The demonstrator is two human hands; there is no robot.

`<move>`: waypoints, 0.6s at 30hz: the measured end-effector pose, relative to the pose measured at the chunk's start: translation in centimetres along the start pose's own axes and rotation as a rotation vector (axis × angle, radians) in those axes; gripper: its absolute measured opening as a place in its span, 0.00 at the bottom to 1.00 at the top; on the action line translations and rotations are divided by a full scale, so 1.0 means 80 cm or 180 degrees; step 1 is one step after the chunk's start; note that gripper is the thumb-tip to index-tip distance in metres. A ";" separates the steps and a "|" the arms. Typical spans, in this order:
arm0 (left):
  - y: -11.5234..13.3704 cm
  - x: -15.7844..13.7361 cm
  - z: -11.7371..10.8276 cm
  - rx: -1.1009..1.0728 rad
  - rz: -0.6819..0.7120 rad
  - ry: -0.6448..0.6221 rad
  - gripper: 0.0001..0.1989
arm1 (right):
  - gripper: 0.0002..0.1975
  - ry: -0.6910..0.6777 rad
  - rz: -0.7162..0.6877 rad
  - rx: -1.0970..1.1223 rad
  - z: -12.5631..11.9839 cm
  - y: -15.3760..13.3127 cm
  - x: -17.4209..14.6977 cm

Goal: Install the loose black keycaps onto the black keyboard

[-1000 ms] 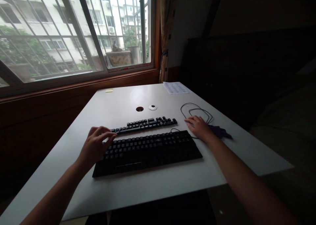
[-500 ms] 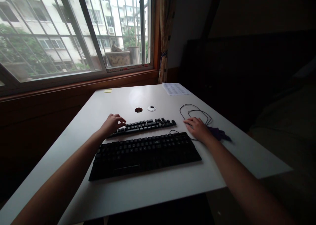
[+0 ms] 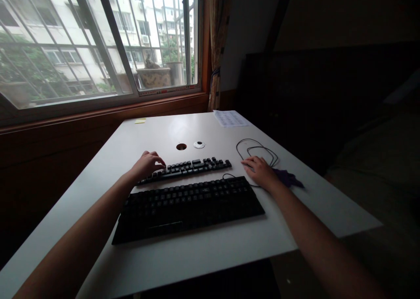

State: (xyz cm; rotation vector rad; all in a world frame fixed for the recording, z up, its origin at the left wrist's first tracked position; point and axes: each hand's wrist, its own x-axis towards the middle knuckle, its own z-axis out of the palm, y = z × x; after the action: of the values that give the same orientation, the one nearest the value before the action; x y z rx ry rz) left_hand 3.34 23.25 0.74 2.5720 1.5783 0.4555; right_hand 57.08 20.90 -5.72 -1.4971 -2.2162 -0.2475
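Rows of black keycaps (image 3: 197,165) stand on the white desk behind a black keyboard (image 3: 197,202). My left hand (image 3: 147,164) is at the left end of these rows, thumb and forefinger pinched at a keycap there. The fingertips hide most of that piece. To the right of the rows, my right hand (image 3: 260,172) lies on the desk with its fingers stretched out and apart from the keyboard. Something greyish shows under its fingertips, too small to name. The keyboard lies flat, nearest to me, between my forearms.
A thin black cable (image 3: 256,140) loops behind my right hand. A purple cloth or glove (image 3: 290,178) lies beside its wrist. Farther back are a cable hole (image 3: 181,146), a white round cover (image 3: 199,145), printed sheets (image 3: 231,118) and a yellow note (image 3: 140,121).
The view has shifted slightly. My left thumb and forefinger have come closer together and lower at the keycaps. My right hand has stayed nearly in place.
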 end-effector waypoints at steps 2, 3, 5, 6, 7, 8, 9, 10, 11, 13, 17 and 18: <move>-0.002 -0.002 -0.005 -0.0001 -0.0031 0.0064 0.11 | 0.17 -0.0006 0.0011 -0.0008 0.000 0.000 0.000; -0.002 -0.004 -0.009 -0.0009 -0.0053 0.0110 0.12 | 0.17 -0.0007 0.0015 -0.0011 0.001 0.000 0.000; 0.001 -0.014 -0.019 -0.0054 -0.0090 0.0221 0.14 | 0.17 -0.0005 0.0021 -0.0017 0.001 -0.001 0.000; 0.005 -0.023 -0.024 -0.0121 -0.0086 0.0294 0.15 | 0.17 -0.0003 0.0022 -0.0019 0.000 -0.001 0.001; 0.010 -0.033 -0.029 -0.0200 -0.0048 0.0334 0.16 | 0.17 -0.0001 0.0021 -0.0021 0.000 -0.001 0.001; 0.016 -0.046 -0.033 -0.0258 -0.0001 0.0385 0.16 | 0.17 0.0003 0.0022 -0.0021 0.000 -0.001 0.001; 0.024 -0.061 -0.037 -0.0299 0.0084 0.0381 0.16 | 0.17 0.0006 0.0024 -0.0022 0.000 -0.002 0.001; 0.033 -0.077 -0.039 -0.0315 0.0148 0.0432 0.16 | 0.17 0.0010 0.0028 -0.0022 0.000 -0.002 0.001; 0.042 -0.094 -0.039 -0.0331 0.0198 0.0531 0.16 | 0.17 0.0015 0.0033 -0.0022 0.000 -0.002 0.000; 0.063 -0.129 -0.036 -0.0382 0.0320 0.0580 0.13 | 0.17 0.0024 0.0044 -0.0019 0.000 -0.002 0.000; 0.099 -0.187 -0.019 -0.0439 0.0496 0.0714 0.09 | 0.18 0.0034 0.0031 0.0001 -0.001 -0.001 0.000; 0.106 -0.196 -0.015 -0.0412 0.0501 0.0727 0.09 | 0.18 0.0033 0.0022 0.0008 -0.001 -0.001 0.000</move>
State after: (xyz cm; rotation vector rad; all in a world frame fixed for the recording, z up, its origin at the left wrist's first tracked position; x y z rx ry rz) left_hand 3.66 5.35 0.63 2.6321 1.3582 0.8641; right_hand 57.04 20.87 -5.62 -1.4985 -2.2023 -0.2497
